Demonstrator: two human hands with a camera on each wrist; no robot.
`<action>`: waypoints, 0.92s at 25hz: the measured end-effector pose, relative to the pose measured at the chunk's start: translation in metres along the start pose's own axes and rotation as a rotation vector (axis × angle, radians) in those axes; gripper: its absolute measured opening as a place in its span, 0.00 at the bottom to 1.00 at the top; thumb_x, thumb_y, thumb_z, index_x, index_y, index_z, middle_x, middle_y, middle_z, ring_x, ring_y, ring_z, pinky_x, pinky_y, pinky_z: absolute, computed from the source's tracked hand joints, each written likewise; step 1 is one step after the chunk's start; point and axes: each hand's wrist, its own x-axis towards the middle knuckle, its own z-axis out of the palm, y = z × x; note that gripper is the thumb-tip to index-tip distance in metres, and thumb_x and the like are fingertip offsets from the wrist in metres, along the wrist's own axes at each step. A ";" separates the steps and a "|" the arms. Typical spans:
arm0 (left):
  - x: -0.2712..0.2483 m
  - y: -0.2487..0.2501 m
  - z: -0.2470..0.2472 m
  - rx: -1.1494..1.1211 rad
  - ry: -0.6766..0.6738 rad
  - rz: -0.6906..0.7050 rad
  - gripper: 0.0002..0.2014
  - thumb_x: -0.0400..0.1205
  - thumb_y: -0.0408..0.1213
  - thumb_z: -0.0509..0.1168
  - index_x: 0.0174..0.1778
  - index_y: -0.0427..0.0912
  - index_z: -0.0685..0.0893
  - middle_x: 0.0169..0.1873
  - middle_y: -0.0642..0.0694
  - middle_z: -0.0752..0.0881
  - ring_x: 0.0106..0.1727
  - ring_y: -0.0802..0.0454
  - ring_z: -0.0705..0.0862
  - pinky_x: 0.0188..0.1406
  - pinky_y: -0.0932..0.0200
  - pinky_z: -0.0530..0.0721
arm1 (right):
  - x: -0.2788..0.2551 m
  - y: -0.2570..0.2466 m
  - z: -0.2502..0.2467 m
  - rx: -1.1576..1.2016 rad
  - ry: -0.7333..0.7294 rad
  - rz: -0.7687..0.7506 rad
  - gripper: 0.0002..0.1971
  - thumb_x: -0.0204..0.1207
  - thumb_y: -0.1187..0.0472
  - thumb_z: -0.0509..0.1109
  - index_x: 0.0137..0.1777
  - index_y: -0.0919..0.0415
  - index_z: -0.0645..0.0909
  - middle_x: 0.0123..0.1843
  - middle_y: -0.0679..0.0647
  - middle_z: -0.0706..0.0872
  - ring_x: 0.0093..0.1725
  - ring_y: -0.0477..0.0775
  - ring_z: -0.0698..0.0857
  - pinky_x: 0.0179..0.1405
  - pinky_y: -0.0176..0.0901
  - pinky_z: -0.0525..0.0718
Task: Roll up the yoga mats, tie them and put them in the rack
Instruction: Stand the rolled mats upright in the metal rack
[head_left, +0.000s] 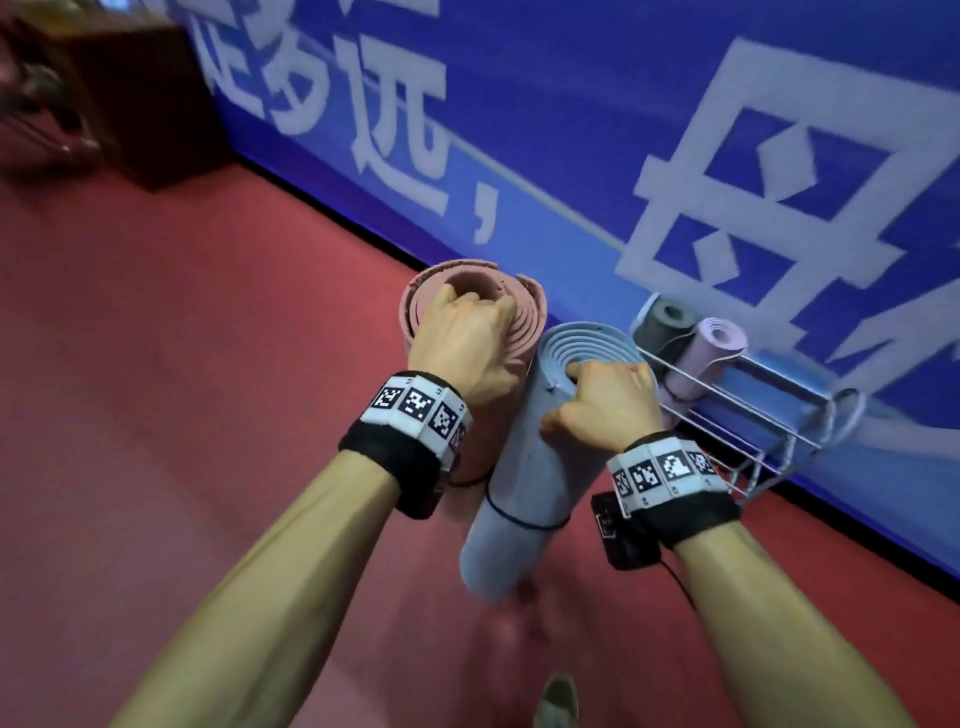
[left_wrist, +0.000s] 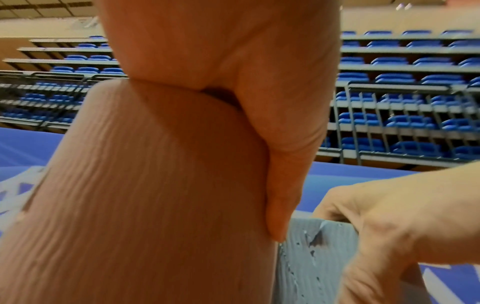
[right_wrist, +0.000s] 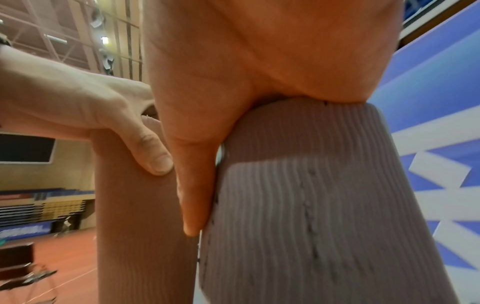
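Pink rolled mat (head_left: 470, 332) hung from the left hand (head_left: 462, 343), fingers hooked into its core; the grey-blue mat (head_left: 524, 467), from the right hand (head_left: 605, 402), wire rack (head_left: 753, 415) at three o'clock. Left wrist: thumb (left_wrist: 280, 185) pressed outside. Right wrist: thumb (right_wrist: 192, 185) likewise; inner coils might telescope out

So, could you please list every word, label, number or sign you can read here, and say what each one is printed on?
"远," in large white characters on the blue wall banner.
The other white characters on that banner are cut off by the frame or blurred; not readable.
Black-and-white square marker codes, no letters, on the left wristband and right wristband.
No print shows on the pink mat or grey-blue mat.
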 end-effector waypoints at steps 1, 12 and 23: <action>0.014 0.011 -0.007 -0.017 0.026 0.025 0.16 0.67 0.48 0.69 0.43 0.45 0.73 0.43 0.39 0.88 0.53 0.37 0.82 0.62 0.48 0.68 | 0.001 0.013 -0.017 -0.007 0.026 0.011 0.23 0.55 0.44 0.80 0.28 0.58 0.70 0.27 0.50 0.73 0.41 0.62 0.78 0.46 0.47 0.61; 0.201 0.206 -0.033 -0.152 0.184 0.259 0.24 0.62 0.52 0.78 0.39 0.45 0.72 0.37 0.49 0.79 0.48 0.44 0.77 0.58 0.57 0.65 | 0.019 0.233 -0.177 -0.087 0.268 0.218 0.26 0.63 0.39 0.78 0.26 0.55 0.68 0.26 0.48 0.73 0.37 0.57 0.74 0.57 0.53 0.68; 0.352 0.346 0.006 -0.383 0.168 0.331 0.31 0.62 0.58 0.80 0.51 0.44 0.78 0.46 0.44 0.82 0.51 0.42 0.76 0.63 0.51 0.68 | 0.046 0.390 -0.248 -0.261 0.435 0.456 0.17 0.66 0.50 0.76 0.28 0.55 0.72 0.28 0.49 0.76 0.38 0.57 0.75 0.56 0.50 0.63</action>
